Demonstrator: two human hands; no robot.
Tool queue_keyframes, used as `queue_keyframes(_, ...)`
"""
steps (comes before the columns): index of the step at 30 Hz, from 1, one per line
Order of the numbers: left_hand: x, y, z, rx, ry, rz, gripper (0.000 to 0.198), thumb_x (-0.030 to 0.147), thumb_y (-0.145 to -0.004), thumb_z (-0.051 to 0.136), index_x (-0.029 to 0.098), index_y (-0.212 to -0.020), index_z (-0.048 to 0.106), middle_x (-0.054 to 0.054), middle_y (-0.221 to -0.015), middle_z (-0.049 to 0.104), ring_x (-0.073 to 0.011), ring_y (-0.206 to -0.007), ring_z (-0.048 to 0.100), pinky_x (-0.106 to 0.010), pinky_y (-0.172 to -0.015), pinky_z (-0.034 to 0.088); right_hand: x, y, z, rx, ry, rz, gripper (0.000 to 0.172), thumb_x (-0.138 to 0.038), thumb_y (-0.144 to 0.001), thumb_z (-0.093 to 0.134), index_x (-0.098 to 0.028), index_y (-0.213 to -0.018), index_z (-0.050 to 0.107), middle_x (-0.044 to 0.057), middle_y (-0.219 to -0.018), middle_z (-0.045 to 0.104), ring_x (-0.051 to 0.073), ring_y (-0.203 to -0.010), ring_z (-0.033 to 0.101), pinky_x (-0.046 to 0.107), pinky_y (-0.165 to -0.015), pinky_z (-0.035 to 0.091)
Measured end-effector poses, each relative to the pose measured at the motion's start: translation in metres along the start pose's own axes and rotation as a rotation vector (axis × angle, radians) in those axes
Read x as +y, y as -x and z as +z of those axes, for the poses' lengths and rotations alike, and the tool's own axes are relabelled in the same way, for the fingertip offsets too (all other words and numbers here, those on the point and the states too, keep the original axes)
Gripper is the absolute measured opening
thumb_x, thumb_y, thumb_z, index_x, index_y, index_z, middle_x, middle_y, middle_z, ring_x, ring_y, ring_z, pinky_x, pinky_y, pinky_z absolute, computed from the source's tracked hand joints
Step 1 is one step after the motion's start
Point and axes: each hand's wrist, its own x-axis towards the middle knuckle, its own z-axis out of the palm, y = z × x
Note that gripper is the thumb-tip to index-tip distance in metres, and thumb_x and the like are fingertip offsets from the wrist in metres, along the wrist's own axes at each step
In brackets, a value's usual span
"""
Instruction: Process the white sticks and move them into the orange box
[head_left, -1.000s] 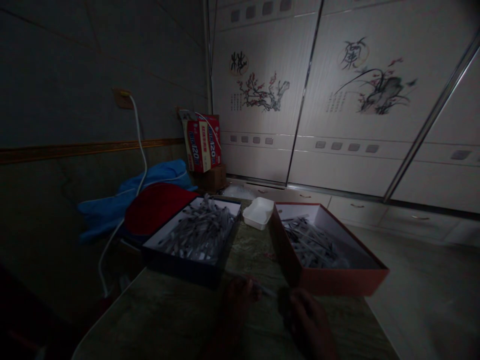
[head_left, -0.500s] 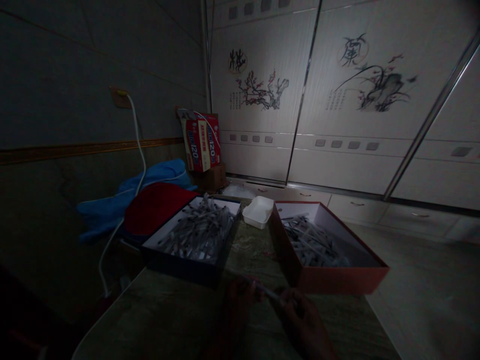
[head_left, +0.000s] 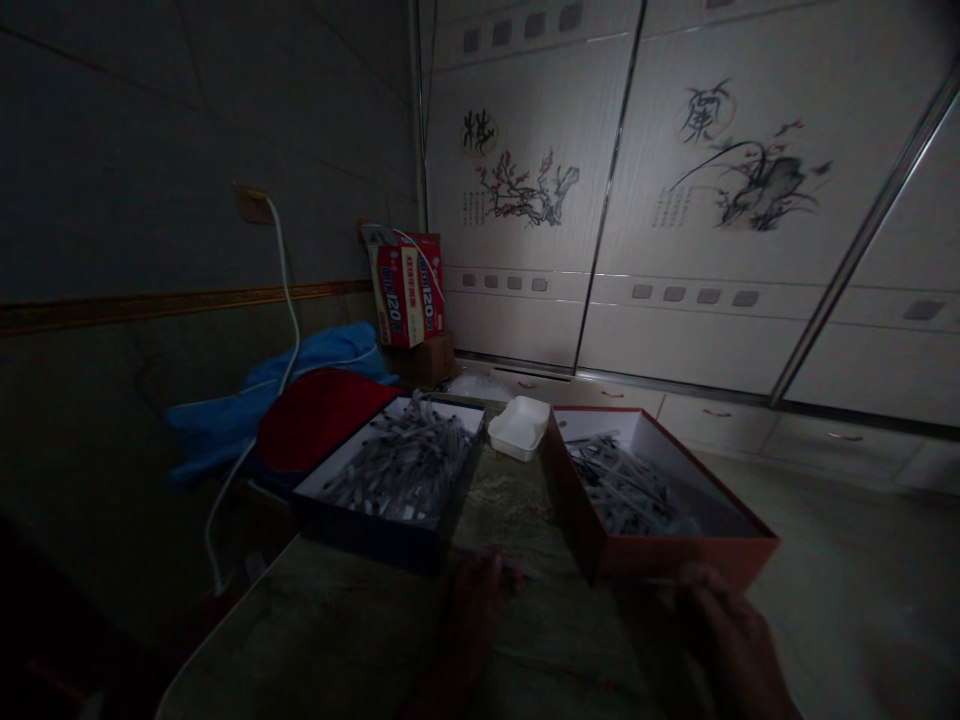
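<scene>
My left hand [head_left: 480, 592] is above the near part of the table, its fingers pinched around a thin, pale tube that is hard to see in the dim light. My right hand [head_left: 724, 612] is closed in front of the red-brown box [head_left: 679, 555], with a slim stick [head_left: 658, 582] poking out leftward from its fingers. Many thin, clear, dark-tipped tubes [head_left: 409, 460] fill the dark blue box [head_left: 367, 540] on the left. Similar tubes [head_left: 622, 485] lie in the red-brown box, leaving its right side bare.
Between the boxes' far ends sits a white plastic tray [head_left: 519, 428] on the table [head_left: 495, 500]. A red round item [head_left: 319, 415] and blue cloth [head_left: 315, 360] lie left, crossed by a white cable [head_left: 283, 270]. Cartons [head_left: 409, 290] stand by the wardrobe [head_left: 525, 320].
My right hand has moved away from my left, rightward to the front of the red-brown box, carrying the slim stick. My left hand has stayed nearly in place. The view has shifted slightly.
</scene>
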Motion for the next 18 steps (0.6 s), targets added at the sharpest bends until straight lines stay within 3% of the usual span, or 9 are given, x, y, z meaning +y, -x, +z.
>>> queue_keyframes(4,-0.002,-0.002,0.0,-0.007,0.013,-0.015,0.04,0.045,-0.045,0.081,0.016,-0.063,0.062,-0.001,-0.059,0.066,-0.0172,-0.053,0.061,-0.031,-0.053,0.048,-0.047,-0.014,-0.012,0.29,0.114,-0.1,0.023,-0.043,-0.074,0.056,-0.02,-0.075,0.056,-0.003,-0.062,0.051,0.014,-0.054,0.047,0.023,-0.047,0.038)
queue_keyframes(8,-0.003,0.0,0.001,-0.006,0.023,-0.032,0.044,0.047,-0.043,0.081,0.017,-0.07,0.062,-0.004,-0.066,0.069,-0.022,-0.063,0.065,-0.034,-0.056,0.05,-0.072,-0.058,0.005,0.48,0.347,-0.349,0.023,-0.041,-0.079,0.048,-0.019,-0.076,0.053,-0.001,-0.064,0.05,0.016,-0.057,0.049,0.028,-0.053,0.039)
queue_keyframes(10,-0.002,0.001,0.001,-0.005,0.016,-0.033,0.045,0.05,-0.043,0.081,0.018,-0.067,0.061,-0.005,-0.063,0.068,-0.0225,-0.061,0.064,-0.034,-0.053,0.05,-0.074,-0.081,0.016,0.444,0.415,-0.42,0.026,-0.043,-0.078,0.046,-0.019,-0.08,0.054,0.002,-0.069,0.056,0.021,-0.066,0.054,0.033,-0.061,0.043)
queue_keyframes(13,-0.001,0.001,0.004,-0.005,0.009,-0.038,0.046,0.055,-0.042,0.079,0.019,-0.063,0.059,-0.005,-0.061,0.066,-0.0242,-0.061,0.064,-0.034,-0.052,0.049,-0.071,-0.094,0.03,0.279,0.451,-0.48,0.034,-0.05,-0.072,0.051,-0.018,-0.083,0.057,0.008,-0.084,0.063,0.027,-0.083,0.058,0.039,-0.075,0.044)
queue_keyframes(15,0.001,0.003,0.005,-0.017,-0.013,-0.034,0.047,0.056,-0.042,0.078,0.019,-0.064,0.06,-0.004,-0.062,0.066,-0.0243,-0.062,0.064,-0.035,-0.054,0.05,-0.066,-0.082,0.036,0.226,0.457,-0.505,0.038,-0.052,-0.074,0.049,-0.018,-0.088,0.059,0.01,-0.093,0.064,0.027,-0.087,0.06,0.04,-0.079,0.045)
queue_keyframes(18,0.004,0.008,0.008,-0.025,-0.139,0.009,0.044,0.056,-0.049,0.075,0.019,-0.07,0.063,-0.002,-0.057,0.063,-0.0207,-0.057,0.061,-0.032,-0.054,0.049,-0.055,-0.043,0.046,0.061,0.359,-0.459,0.036,-0.051,-0.081,0.045,-0.019,-0.093,0.059,0.007,-0.087,0.067,0.023,-0.077,0.064,0.033,-0.07,0.05)
